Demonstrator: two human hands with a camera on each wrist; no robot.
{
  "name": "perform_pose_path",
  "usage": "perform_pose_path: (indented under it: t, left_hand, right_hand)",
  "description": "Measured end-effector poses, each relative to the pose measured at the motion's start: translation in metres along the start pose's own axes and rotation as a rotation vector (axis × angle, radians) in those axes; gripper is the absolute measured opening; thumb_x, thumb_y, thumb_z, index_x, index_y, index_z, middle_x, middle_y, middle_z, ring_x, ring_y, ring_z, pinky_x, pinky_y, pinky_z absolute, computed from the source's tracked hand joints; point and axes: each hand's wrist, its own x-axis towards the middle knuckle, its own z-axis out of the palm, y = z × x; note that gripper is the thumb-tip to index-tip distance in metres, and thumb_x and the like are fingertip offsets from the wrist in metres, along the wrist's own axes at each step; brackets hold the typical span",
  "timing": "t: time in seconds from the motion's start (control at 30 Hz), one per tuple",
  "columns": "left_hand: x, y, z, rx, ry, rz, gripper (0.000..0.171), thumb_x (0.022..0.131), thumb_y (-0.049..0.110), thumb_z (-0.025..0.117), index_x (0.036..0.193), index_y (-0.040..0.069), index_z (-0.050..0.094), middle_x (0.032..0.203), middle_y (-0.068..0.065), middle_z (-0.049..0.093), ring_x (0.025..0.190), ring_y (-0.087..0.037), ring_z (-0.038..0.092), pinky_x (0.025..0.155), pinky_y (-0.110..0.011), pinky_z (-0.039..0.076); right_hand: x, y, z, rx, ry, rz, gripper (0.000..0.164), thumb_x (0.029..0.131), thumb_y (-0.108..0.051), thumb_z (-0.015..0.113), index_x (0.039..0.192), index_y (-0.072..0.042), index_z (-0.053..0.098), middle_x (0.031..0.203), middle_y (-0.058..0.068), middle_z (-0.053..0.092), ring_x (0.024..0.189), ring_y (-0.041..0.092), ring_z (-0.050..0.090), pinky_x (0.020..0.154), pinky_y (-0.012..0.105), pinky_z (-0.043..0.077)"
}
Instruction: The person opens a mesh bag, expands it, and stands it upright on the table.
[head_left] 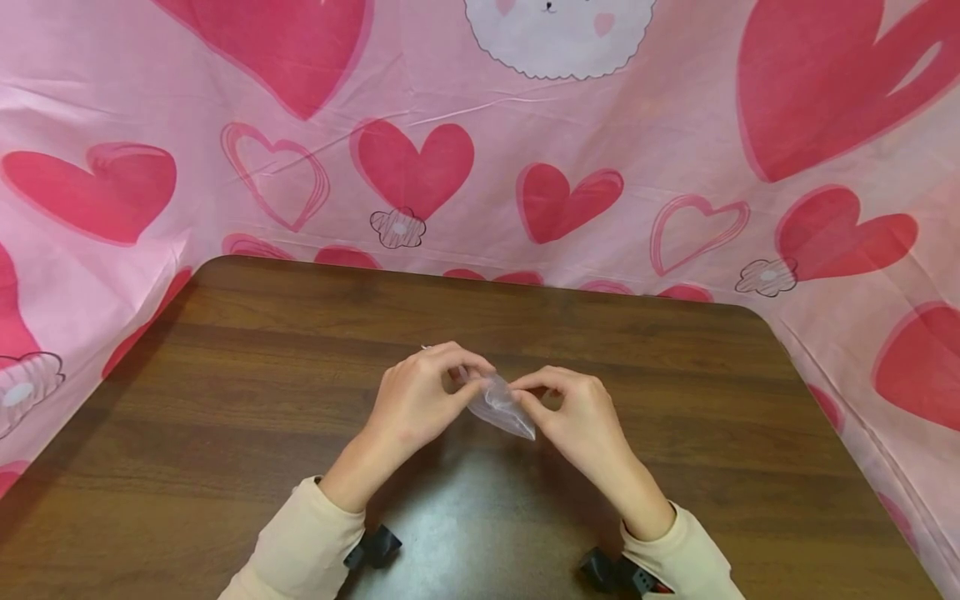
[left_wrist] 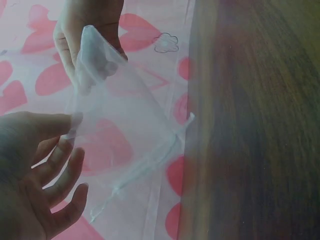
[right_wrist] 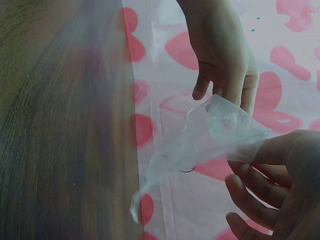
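Between both hands, over the table, is a small see-through white pouch (head_left: 501, 407) of thin material. In the left wrist view, the pouch (left_wrist: 125, 125) hangs spread out, with a gathered band along its lower edge and a thin strand at each end. My left hand (head_left: 423, 392) pinches its left corner between thumb and fingertip. Opposite, my right hand (head_left: 585, 417) pinches the other side between thumb and index finger. In the right wrist view, the right hand's (right_wrist: 275, 185) remaining fingers are loosely bent, and the pouch (right_wrist: 200, 140) partly covers the left fingertips.
A dark brown wooden table (head_left: 225, 400) with rounded far corners lies below. Around it hangs a pink curtain (head_left: 495, 125) printed with red hearts. Black devices are strapped at the left wrist (head_left: 378, 546) and the right wrist (head_left: 600, 569), below light beige sleeves (head_left: 300, 542).
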Motion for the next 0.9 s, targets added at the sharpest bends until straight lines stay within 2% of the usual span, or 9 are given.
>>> perform_pose_path:
  t: [0.2,0.33,0.53,0.77,0.9]
  left_hand:
    - [0.0,-0.0002,0.0002,0.008,-0.066,0.008,0.012,0.083,0.027,0.082,0.094,0.033,0.078,0.079,0.025,0.059,0.075,-0.004,0.061,0.06,-0.03,0.044]
    - [0.0,-0.0002,0.0008,0.021,-0.081,-0.001,0.008,0.083,0.029,0.082,0.09,0.033,0.079,0.084,0.025,0.062,0.074,-0.003,0.06,0.06,-0.03,0.044]
    - [0.0009,-0.0001,0.0012,0.056,-0.051,-0.016,0.007,0.082,0.03,0.082,0.085,0.032,0.077,0.081,0.02,0.064,0.071,-0.003,0.058,0.059,-0.031,0.044]
    - [0.0016,-0.0006,0.0005,0.076,0.003,-0.073,0.006,0.082,0.03,0.082,0.085,0.031,0.076,0.072,0.016,0.062,0.066,-0.007,0.057,0.056,-0.033,0.042]
    - [0.0021,-0.0009,0.0,0.054,-0.005,-0.083,0.008,0.083,0.03,0.082,0.087,0.032,0.075,0.073,0.017,0.064,0.067,-0.004,0.058,0.058,-0.033,0.043]
  right_hand:
    - [0.0004,0.0003,-0.0004,0.01,0.026,0.001,0.012,0.08,-0.008,0.082,0.085,-0.018,0.078,0.083,-0.013,0.071,0.073,0.005,0.062,0.067,0.035,0.052]
    - [0.0008,0.001,-0.0001,0.0,0.033,-0.005,0.012,0.079,-0.01,0.084,0.084,-0.019,0.077,0.081,-0.014,0.07,0.072,0.004,0.061,0.067,0.032,0.051]
    - [0.0017,0.0008,0.0008,0.021,0.028,-0.003,0.012,0.079,-0.01,0.084,0.085,-0.018,0.075,0.079,-0.013,0.069,0.073,0.004,0.062,0.069,0.029,0.052]
    - [0.0013,0.0013,0.0013,0.017,-0.012,0.005,0.011,0.084,-0.016,0.081,0.094,-0.016,0.078,0.082,-0.012,0.069,0.074,0.005,0.061,0.068,0.035,0.052]
    - [0.001,0.0018,0.0006,0.003,-0.026,0.009,0.006,0.086,-0.015,0.079,0.092,-0.016,0.079,0.088,-0.011,0.072,0.079,0.006,0.064,0.07,0.038,0.053]
